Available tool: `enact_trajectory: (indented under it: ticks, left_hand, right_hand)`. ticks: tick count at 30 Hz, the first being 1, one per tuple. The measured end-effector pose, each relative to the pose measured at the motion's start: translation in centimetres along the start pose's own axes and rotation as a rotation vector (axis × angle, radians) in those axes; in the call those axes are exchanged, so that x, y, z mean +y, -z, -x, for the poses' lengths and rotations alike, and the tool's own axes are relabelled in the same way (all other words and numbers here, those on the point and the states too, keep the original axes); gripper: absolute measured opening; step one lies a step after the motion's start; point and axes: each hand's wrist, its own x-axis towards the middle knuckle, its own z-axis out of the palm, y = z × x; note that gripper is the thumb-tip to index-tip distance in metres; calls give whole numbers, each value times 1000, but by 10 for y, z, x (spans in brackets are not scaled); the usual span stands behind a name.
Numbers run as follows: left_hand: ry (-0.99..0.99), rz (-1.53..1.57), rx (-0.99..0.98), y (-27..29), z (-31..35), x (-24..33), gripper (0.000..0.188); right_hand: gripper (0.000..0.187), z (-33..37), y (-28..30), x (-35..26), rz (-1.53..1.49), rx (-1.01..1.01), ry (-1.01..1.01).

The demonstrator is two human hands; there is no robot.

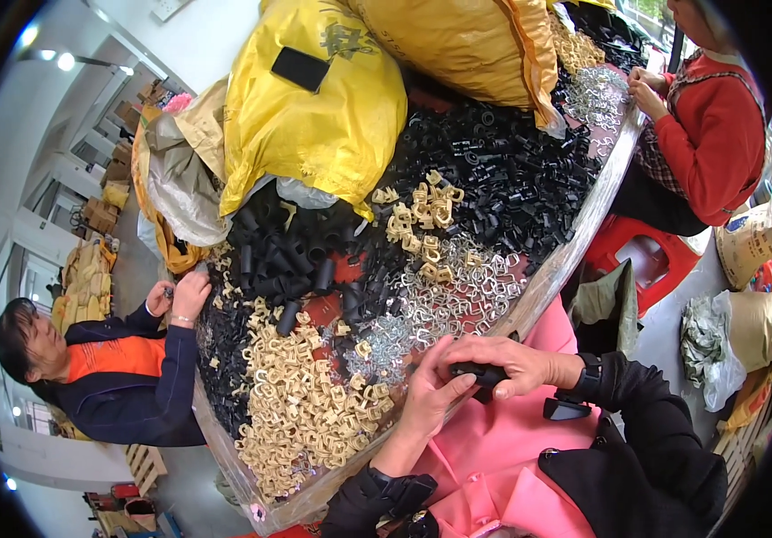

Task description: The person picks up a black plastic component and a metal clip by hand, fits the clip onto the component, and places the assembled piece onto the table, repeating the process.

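Both of my hands are together above the near table edge, closed around a black plastic fitting (478, 370). My left hand (429, 391) grips it from the left, thumb along its side. From above and the right, my right hand (516, 360) curls its fingers over it, hiding much of its shape. Just beyond my hands lie bent silver metal rings (457, 296) and a patch of small screws (384, 348). Left of these is a big heap of tan plastic clips (305, 399); more tan clips (423, 215) lie farther back.
Black tubes (289, 255) and small black parts (502, 175) cover the far table. A yellow sack (314, 125) carries a phone (300, 69). One co-worker (126, 368) handles a small part at left; another (704, 125) works at far right. A wooden rim (574, 255) edges the table.
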Motion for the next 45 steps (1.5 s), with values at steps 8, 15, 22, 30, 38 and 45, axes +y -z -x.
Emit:
enact_trajectory:
  ticks: [8, 15, 22, 30, 38, 45]
  left_hand:
    - [100, -68, -137, -22, -25, -19, 63]
    - [82, -88, -150, -28, -34, -24, 64]
    - [22, -155, -121, -31, -31, -25, 64]
    - [-96, -71, -186, -43, -41, 7, 59]
    - [-27, -140, -411, -48, -34, 5, 54]
    - [-77, -470, -292, -41, -46, -16, 44]
  right_hand:
    - [62, 31, 23, -22, 92, 149, -93]
    - [63, 33, 23, -28, 116, 204, -115]
    - [61, 33, 23, -29, 148, 228, -126]
    - [54, 21, 5, -42, 136, 115, -165]
    - [45, 20, 3, -50, 77, 68, -226]
    - [25, 56, 58, -58, 251, -103, -190]
